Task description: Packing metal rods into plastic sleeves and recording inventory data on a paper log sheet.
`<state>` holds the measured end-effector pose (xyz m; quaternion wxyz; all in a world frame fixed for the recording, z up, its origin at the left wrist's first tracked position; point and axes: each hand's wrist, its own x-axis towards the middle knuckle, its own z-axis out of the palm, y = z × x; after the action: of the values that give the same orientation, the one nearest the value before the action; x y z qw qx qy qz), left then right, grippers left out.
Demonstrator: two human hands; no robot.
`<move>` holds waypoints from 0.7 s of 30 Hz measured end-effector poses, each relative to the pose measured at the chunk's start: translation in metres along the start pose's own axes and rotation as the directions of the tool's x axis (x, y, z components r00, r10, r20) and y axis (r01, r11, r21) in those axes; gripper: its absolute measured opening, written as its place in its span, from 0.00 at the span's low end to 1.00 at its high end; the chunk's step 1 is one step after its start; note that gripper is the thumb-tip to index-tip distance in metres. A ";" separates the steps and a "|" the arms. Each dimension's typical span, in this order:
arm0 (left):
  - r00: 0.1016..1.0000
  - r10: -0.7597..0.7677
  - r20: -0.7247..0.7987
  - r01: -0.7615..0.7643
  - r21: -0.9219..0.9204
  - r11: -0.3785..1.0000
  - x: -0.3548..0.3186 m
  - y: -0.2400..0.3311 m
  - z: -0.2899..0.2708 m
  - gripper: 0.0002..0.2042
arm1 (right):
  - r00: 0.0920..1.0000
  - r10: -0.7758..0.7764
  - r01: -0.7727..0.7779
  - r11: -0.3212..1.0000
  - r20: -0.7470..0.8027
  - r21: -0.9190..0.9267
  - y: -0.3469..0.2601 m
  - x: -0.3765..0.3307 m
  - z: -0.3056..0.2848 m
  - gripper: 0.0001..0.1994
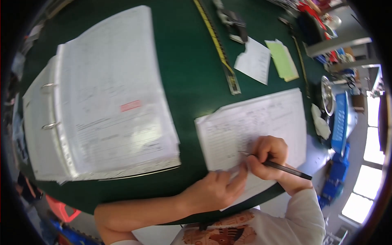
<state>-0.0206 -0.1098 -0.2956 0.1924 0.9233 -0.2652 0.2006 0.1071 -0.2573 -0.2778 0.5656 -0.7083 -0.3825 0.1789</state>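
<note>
My right hand (268,157) grips a slim black pen (288,169), its tip against a stack of written sheets of paper (281,118) on the green table. The top sheet carries rows of handwriting and a ruled form. At the lower left edge of that stack, my left hand (216,188) lies with bent fingers and thumb pinched on the paper, close to the pen tip; part of the grip is hidden. To the left, a thick ring binder (110,77) lies spread, with plastic-sleeved pages, metal rings and a red stamp on one page.
Beyond the stack lie a yellow-and-black tape measure blade or ruler (216,43), a white slip (255,61) and green note sheets (282,60). A dark clamp-like tool (234,24) is farther back. On the right stand a blue basket (339,122) and a metal bowl (326,96).
</note>
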 end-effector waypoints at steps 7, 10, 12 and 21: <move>1.000 0.008 -0.003 -0.008 0.060 0.998 -0.001 -0.004 0.001 0.07 | 0.996 -0.053 0.062 0.991 0.076 -0.120 -0.002 0.004 0.000 0.14; 0.999 -0.038 -0.003 0.038 0.114 0.993 0.002 0.000 -0.002 0.08 | 0.997 -0.040 0.049 0.989 0.069 -0.136 -0.003 0.003 0.000 0.14; 0.998 -0.059 -0.001 0.058 0.138 0.989 0.002 -0.001 -0.003 0.10 | 0.997 -0.041 0.049 0.992 0.064 -0.120 -0.002 0.004 0.001 0.14; 0.997 -0.073 0.011 0.071 0.097 0.993 0.001 -0.002 -0.003 0.11 | 0.991 -0.096 0.106 0.987 0.089 -0.122 -0.001 0.005 0.000 0.15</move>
<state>-0.0187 -0.1073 -0.2934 0.1526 0.9419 -0.2231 0.1992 0.1101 -0.2541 -0.2759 0.5116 -0.7144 -0.4516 0.1548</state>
